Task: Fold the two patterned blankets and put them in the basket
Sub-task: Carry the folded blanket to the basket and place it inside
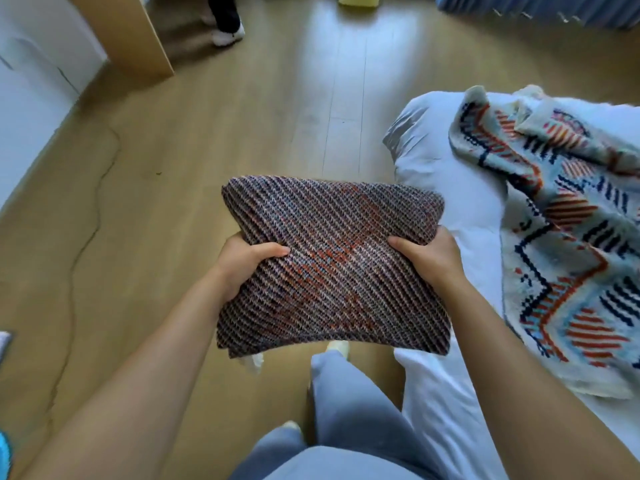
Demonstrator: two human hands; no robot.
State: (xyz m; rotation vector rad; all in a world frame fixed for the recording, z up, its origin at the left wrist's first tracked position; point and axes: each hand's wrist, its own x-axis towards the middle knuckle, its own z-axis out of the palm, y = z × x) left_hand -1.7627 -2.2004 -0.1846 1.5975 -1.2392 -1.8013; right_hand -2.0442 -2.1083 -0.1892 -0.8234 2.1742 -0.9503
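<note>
light wood floor (pixel 242 133) shines with pale glare. a white bed (pixel 450 209) stands right; a white wall (pixel 34 98) runs left.

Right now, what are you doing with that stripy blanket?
A person is standing over a wooden floor, holding the dark knitted blanket, already folded into a neat square. The left hand grips one side and the right hand grips the other. The second blanket, pale blue with red and navy shapes, lies unfolded and rumpled on the white bed to the right. No basket shows in this view.
</note>
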